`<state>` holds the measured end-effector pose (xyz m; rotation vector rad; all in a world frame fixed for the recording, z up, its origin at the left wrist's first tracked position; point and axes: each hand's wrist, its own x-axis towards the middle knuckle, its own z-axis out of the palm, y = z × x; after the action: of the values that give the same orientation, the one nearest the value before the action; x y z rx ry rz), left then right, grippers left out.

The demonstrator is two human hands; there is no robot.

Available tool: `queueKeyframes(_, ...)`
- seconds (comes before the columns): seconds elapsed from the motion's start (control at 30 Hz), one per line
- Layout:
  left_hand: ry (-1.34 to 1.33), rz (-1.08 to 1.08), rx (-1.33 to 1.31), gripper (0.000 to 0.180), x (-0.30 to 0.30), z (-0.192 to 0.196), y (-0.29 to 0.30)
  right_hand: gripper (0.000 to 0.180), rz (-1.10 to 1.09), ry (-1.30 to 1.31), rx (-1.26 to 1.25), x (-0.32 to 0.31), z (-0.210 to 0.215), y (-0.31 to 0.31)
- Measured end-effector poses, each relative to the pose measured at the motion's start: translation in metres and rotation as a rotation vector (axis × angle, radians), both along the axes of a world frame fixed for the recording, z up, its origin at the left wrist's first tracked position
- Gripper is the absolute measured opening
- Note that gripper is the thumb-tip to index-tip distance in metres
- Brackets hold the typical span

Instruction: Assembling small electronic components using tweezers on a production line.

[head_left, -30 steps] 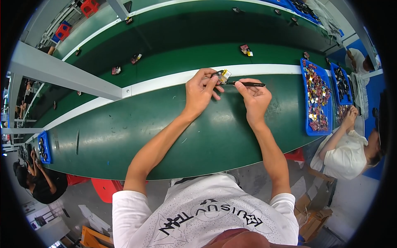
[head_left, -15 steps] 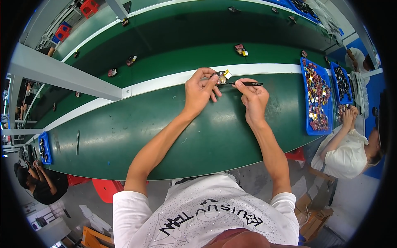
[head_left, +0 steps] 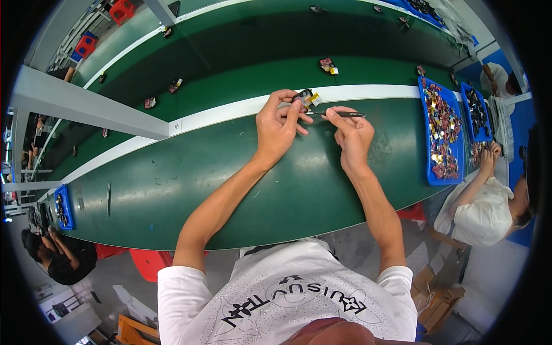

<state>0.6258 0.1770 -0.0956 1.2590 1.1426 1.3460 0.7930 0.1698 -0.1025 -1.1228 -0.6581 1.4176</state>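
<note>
A small black device with a yellow-and-silver part [head_left: 307, 99] is held up by the left hand [head_left: 277, 122], pinched between thumb and fingertips at its left side, apparently so that its right side is left exposed to the tool. A slim black tool [head_left: 352, 114], perhaps tweezers, is pinched like a pen by the right hand [head_left: 355, 138], its tip pointed left and brought close to the device's lower side; whether contact is made cannot be told. Both are raised near the far edge of the green desk [head_left: 230, 190], by the white rail [head_left: 379, 92], with the forearms spread, probably for steadiness. Near the desk's right end, red-and-gold parts [head_left: 441, 123] are gathered in a blue tray [head_left: 438, 180], presumably to be kept together within reach.
</note>
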Motion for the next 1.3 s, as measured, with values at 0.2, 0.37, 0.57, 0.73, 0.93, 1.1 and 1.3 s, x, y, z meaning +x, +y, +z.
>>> queueKeyframes(0.2,0.073,0.084,0.049,0.024,0.005,0.002,0.000,0.016,-0.020,-0.155,0.196,0.001,-0.015,0.000)
queueKeyframes(0.37,0.068,0.101,0.029,0.022,0.003,0.001,0.001,0.011,-0.146,-0.491,0.478,0.002,-0.008,-0.002)
queueKeyframes(0.57,0.091,0.051,0.024,0.021,0.001,-0.001,0.000,0.008,-0.114,-0.614,0.658,0.003,-0.008,0.002)
queueKeyframes(0.73,0.108,0.049,0.049,0.018,0.005,-0.004,0.000,0.009,-0.099,-0.626,0.639,0.006,-0.010,0.004)
queueKeyframes(0.93,0.132,0.044,0.068,0.017,0.007,-0.006,0.001,0.010,-0.101,-0.616,0.643,0.009,-0.010,0.005)
queueKeyframes(1.1,0.140,0.073,0.083,0.015,0.007,-0.004,0.000,0.010,-0.076,-0.611,0.602,0.009,-0.007,0.004)
queueKeyframes(1.3,0.163,0.019,0.061,0.017,0.004,-0.006,0.000,0.010,-0.072,-0.602,0.579,0.010,-0.012,0.004)
